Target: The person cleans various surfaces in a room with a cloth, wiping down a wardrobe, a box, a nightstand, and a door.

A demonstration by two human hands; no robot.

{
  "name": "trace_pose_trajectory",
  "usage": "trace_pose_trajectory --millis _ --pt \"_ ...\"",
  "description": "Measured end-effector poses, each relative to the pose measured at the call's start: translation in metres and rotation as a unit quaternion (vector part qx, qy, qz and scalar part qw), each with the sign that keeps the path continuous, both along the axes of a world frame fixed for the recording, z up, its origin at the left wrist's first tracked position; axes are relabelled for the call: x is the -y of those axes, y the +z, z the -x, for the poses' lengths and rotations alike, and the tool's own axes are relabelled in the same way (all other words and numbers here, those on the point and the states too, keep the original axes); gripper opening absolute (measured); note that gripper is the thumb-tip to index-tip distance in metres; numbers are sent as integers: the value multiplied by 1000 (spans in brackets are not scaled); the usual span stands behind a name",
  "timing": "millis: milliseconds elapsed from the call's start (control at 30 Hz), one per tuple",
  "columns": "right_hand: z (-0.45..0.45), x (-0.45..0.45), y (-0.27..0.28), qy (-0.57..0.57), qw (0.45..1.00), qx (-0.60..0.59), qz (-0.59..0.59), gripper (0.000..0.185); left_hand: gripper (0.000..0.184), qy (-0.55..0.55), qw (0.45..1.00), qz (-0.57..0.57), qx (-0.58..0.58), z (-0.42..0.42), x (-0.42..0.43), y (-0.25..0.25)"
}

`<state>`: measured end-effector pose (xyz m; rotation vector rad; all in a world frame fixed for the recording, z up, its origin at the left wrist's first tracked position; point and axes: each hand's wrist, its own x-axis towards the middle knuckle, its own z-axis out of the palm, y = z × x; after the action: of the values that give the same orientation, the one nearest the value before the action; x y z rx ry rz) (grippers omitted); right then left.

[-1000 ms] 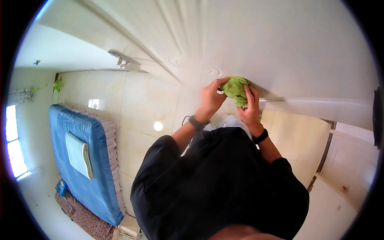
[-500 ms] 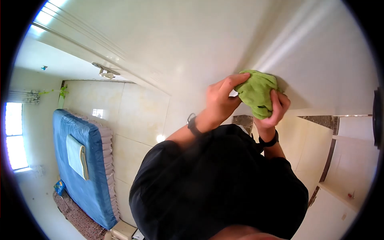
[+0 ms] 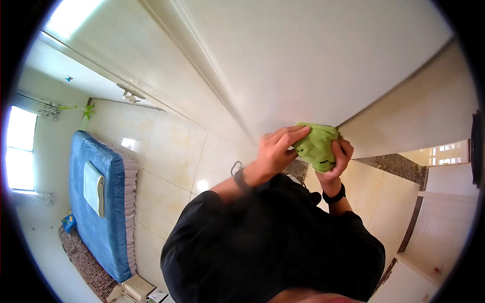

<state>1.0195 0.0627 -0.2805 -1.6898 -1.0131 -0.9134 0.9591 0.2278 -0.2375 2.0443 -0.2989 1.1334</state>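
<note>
A crumpled green cloth (image 3: 317, 147) is bunched between my two hands, against the lower part of a white door panel (image 3: 303, 65). From the left, my left hand (image 3: 277, 150) grips its edge with thumb and fingers. On the other side, the curled fingers of my right hand (image 3: 341, 157) hold the cloth. The side of the cloth facing the panel is hidden. Each wrist wears a dark band.
Beside the panel at right is a pale wall surface (image 3: 414, 106). A door handle (image 3: 130, 94) is at upper left. Beyond the tiled floor (image 3: 172, 146) stands a bed with a blue cover (image 3: 103, 230) and a folded light towel (image 3: 94, 189).
Both hands and the cloth have come down the view, closer to my body and slightly left. My view has shifted, showing the panel's edge and a raised moulding.
</note>
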Motion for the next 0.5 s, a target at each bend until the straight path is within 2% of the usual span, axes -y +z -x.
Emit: trace_pose_trajectory --millis 167,300,500 --pt "-18 1 30 16 996 -16 -92 64 56 27 994 -21 101 -19 26 34" --pt "-20 -4 -4 81 986 -80 -125 61 55 48 992 -46 103 -18 28 13" --pt "9 2 -62 75 971 -222 -56 62 57 -4 992 -5 -126 8 18 -61"
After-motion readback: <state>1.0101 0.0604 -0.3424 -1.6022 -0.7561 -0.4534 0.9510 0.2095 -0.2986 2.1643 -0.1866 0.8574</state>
